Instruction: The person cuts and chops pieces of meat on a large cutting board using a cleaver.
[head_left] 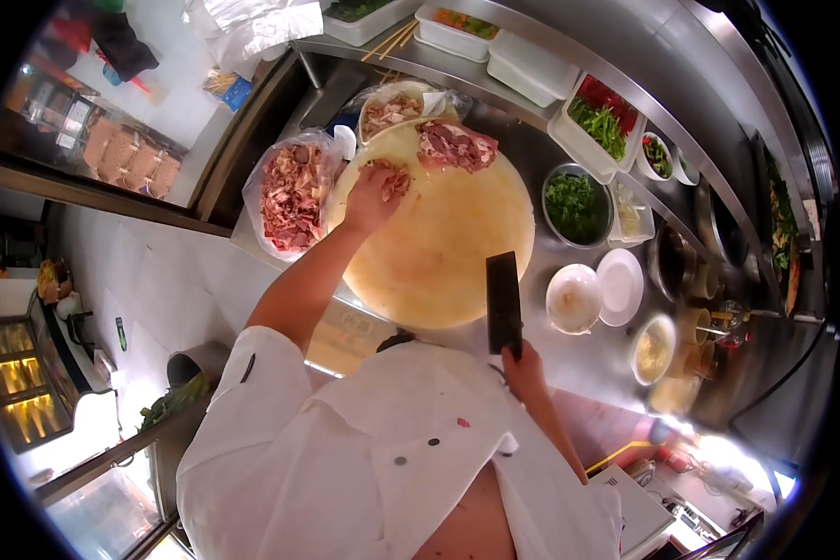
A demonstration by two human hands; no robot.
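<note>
L hand (371, 198) is on the far left part of the round board (439, 252), at a small pile of cut meat (399, 177). Fingers are down on the pile; can't tell if they're gripping it or just resting, b/c the tips are hidden. R hand (525, 364) is clenched round the handle end of a cleaver (503, 297), blade pointing far, over the near right edge of the board.

Meat slab (457, 147) lies at the far edge of the board, just right of the cut meat, no hand on it. Clear bag (289, 198) full of meat pcs sits left of the board; bowl (392, 110) w/ more pcs is on the far side.

Handling, prob.: cut meat is soft, floppy, light per pc, damp & slippery, so best scooped from the sides w/ a cupped hand. Slab looks heavier, still pliable; flat palm on top, fingertips tucked. Cleaver is stiff, likely blade-heavy; hold at the handle, close to the blade, for control.
</note>
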